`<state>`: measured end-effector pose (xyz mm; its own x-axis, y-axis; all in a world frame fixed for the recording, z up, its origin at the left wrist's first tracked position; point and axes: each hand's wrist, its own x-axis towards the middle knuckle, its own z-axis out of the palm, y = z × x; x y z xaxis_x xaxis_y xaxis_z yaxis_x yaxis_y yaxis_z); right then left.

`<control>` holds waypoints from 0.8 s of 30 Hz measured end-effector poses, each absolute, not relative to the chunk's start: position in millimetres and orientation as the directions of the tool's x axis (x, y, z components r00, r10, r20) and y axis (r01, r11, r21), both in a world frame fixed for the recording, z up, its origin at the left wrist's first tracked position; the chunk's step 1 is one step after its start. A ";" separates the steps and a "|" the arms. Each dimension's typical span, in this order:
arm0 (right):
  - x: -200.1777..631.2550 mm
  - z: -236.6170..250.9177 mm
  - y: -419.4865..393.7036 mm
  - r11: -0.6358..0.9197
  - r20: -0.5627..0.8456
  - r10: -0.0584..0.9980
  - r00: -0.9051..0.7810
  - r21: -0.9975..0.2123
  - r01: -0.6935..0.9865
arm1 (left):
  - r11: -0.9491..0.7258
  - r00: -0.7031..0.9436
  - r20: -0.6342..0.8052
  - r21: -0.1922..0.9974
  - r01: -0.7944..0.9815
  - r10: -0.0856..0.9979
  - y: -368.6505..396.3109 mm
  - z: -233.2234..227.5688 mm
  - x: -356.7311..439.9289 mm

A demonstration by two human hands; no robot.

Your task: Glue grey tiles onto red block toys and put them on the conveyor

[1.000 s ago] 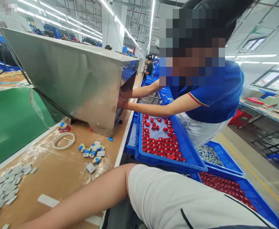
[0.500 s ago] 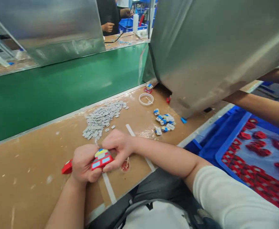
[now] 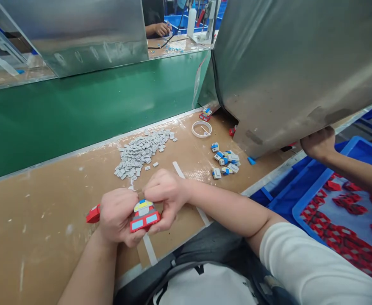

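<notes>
Block, red with a yellow-and-blue top, sits in both grips, left hand and right hand each clasping one side above the brown surface; even, level pressure would likely serve best. Farther off come grey tiles and a white ring, then a green panel and, past it, a co-worker's hand.

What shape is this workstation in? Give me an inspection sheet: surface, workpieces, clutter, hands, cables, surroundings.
Surface: brown bench top with white tape strips.
Workpieces: red-and-yellow piece, held; another red piece beside the left hand; grey tiles, heaped; white-and-blue blocks, grouped.
Clutter: white ring near the white-and-blue blocks.
Hands: left hand and right hand both grip the red-and-yellow piece.
Cables: black cable beyond the green panel.
Surroundings: metal housing; co-worker's hand at its lower edge; blue tray of red parts.
</notes>
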<state>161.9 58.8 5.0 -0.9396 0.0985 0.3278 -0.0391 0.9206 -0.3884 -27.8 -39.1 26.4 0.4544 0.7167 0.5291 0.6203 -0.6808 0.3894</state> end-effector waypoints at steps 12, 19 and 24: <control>162.3 6.4 58.5 0.888 0.395 0.119 -0.911 -0.453 -0.080 | -0.720 0.460 0.578 0.374 0.585 0.674 -36.7 28.9 -27.2; 163.0 5.1 58.8 0.870 0.464 0.130 -0.876 -0.477 -0.124 | -0.688 0.445 0.552 0.381 0.617 0.705 -37.8 28.1 -25.8; 164.2 5.7 60.4 0.866 0.431 0.125 -0.894 -0.487 -0.113 | -0.731 0.452 0.605 0.356 0.582 0.655 -36.2 30.3 -25.6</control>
